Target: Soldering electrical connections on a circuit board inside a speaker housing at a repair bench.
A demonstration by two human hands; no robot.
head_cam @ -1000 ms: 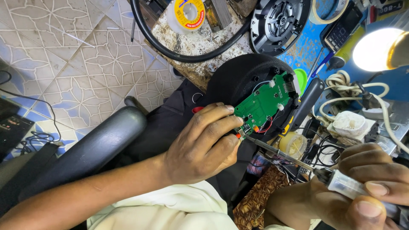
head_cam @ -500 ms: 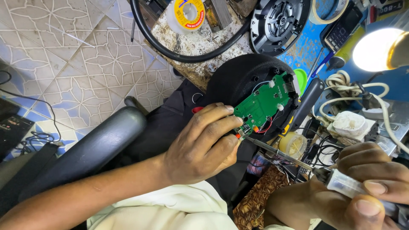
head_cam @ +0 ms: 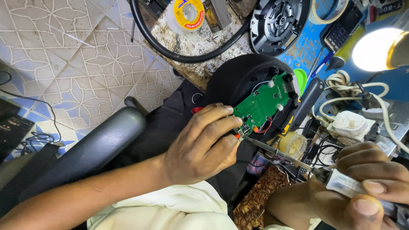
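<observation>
Two hands share the job. The left hand (head_cam: 200,149) pinches the lower-left corner of the green circuit board (head_cam: 262,104), which lies tilted over the round black housing (head_cam: 238,81). The right hand (head_cam: 370,189), fingers clamped on a soldering iron (head_cam: 341,181), sits lower right; its long axis runs up-left, tip touching the board's corner. On the worktop (head_cam: 196,40), top centre, stands a yellow-labelled solder spool (head_cam: 187,12).

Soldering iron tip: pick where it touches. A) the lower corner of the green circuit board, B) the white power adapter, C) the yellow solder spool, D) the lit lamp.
A: the soldering iron in the right hand runs up-left to the green circuit board, meeting its lower corner beside the left hand fingertips.
</observation>
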